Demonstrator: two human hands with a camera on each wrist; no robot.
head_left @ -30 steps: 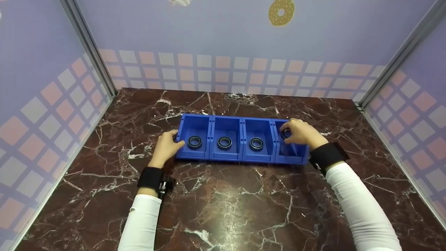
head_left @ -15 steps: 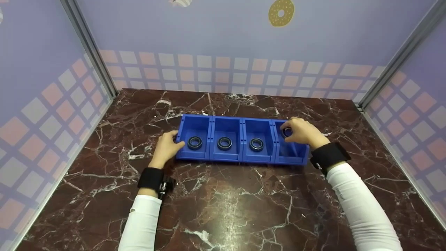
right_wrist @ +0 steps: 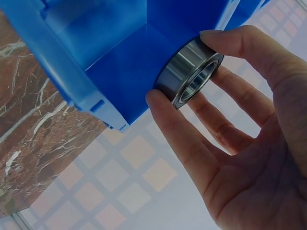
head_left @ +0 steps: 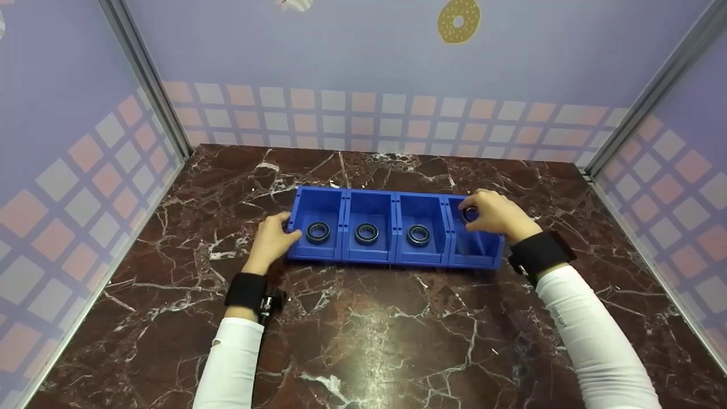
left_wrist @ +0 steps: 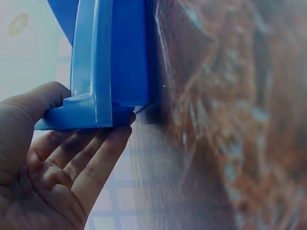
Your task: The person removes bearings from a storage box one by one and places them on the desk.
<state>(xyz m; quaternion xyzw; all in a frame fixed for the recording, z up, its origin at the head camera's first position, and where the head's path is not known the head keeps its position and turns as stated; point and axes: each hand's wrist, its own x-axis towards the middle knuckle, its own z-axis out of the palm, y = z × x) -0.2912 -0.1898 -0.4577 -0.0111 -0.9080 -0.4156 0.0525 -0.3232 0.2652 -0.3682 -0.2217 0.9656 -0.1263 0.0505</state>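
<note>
A row of joined blue plastic bins (head_left: 369, 258) stands on the marble-patterned table. One ring-shaped ball bearing lies in each of the three left compartments: the left bearing (head_left: 318, 233), the middle bearing (head_left: 367, 233) and the third bearing (head_left: 418, 235). My left hand (head_left: 271, 241) grips the row's left end wall, thumb inside and fingers against the outer face, as the left wrist view shows. Over the rightmost compartment, my right hand (head_left: 497, 216) pinches another bearing (right_wrist: 184, 72) between thumb and fingertips. In the right wrist view its shiny metal rim and open centre face the palm.
The dark red marble tabletop (head_left: 363, 329) extends around the bins. Light purple panels with pink and white squares (head_left: 363, 122) enclose it at the back and sides, joined by grey metal corner posts (head_left: 147, 79).
My right hand, with the bearing pinched in it, has shifted very slightly to the right over the rightmost compartment. The left hand and the bins look unmoved.
</note>
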